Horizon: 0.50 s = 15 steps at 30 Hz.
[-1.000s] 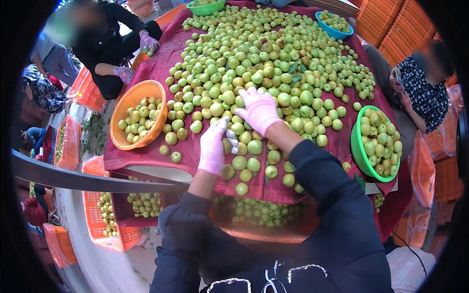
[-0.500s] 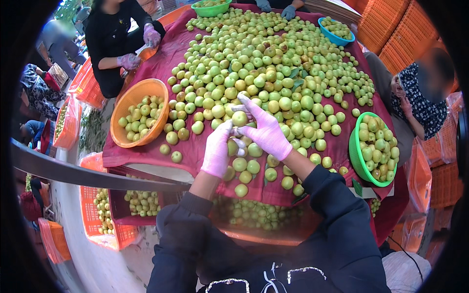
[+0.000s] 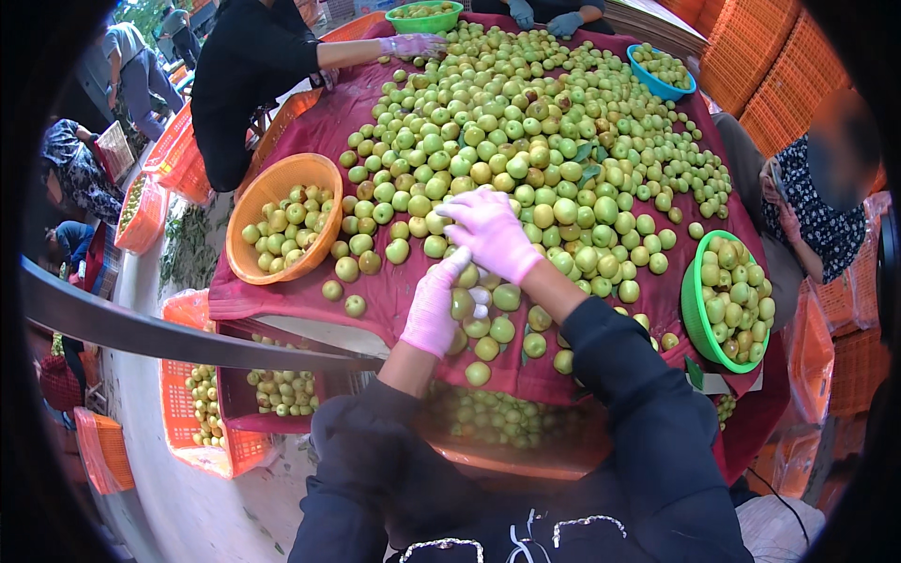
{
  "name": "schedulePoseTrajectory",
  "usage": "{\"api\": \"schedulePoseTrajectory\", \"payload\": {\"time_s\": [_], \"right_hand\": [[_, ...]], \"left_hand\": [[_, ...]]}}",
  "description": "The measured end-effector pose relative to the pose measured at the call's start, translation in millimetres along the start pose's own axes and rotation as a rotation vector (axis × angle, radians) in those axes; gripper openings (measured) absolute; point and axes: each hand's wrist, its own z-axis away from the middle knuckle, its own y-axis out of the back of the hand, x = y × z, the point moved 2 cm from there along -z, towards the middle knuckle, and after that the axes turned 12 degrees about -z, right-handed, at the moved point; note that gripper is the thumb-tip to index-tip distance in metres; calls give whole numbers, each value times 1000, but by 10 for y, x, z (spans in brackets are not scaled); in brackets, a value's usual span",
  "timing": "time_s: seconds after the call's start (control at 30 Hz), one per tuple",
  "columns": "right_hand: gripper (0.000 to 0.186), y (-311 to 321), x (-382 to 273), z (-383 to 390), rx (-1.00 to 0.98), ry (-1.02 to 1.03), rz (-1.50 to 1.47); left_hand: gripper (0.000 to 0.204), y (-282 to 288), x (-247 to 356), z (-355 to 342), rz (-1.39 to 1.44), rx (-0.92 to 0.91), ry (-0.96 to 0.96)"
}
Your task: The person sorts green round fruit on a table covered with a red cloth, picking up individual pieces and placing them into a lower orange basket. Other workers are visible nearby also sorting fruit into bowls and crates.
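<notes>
A heap of small round yellow-green fruit (image 3: 526, 141) covers the maroon cloth (image 3: 244, 300) in front of me. My left hand (image 3: 434, 305), in a pink glove with whitish fingertips, curls around a green fruit (image 3: 462, 303) low at the near edge of the heap; its lower fingers are partly hidden. Just beyond it, my right hand (image 3: 490, 235), gloved alike, stretches its fingers leftward over the heap. Its fingertips are against or just beside another fruit (image 3: 436, 222), and no fruit shows inside that hand.
An orange basket (image 3: 324, 169) of fruit stands left, a green basket (image 3: 696, 310) right, with a blue bowl (image 3: 690, 89) and another green basket (image 3: 394, 23) at the far side. Below the table are fruit-filled crates (image 3: 178, 413). A co-worker's gloved hand (image 3: 413, 45) reaches in from the far left.
My hands held a fruit between them before; now the right fingers lie over the heap and the left hand sits lower. The far-left co-worker has stretched an arm across the cloth.
</notes>
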Motion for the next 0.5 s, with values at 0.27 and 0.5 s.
{"api": "schedulePoseTrajectory", "payload": {"time_s": [0.27, 0.5], "right_hand": [[43, -254, 82, -453, -466, -158, 358], [40, 214, 216, 35, -141, -238, 325]], "left_hand": [[22, 3, 91, 141, -207, -41, -57], [30, -13, 29, 80, -217, -17, -72]]}}
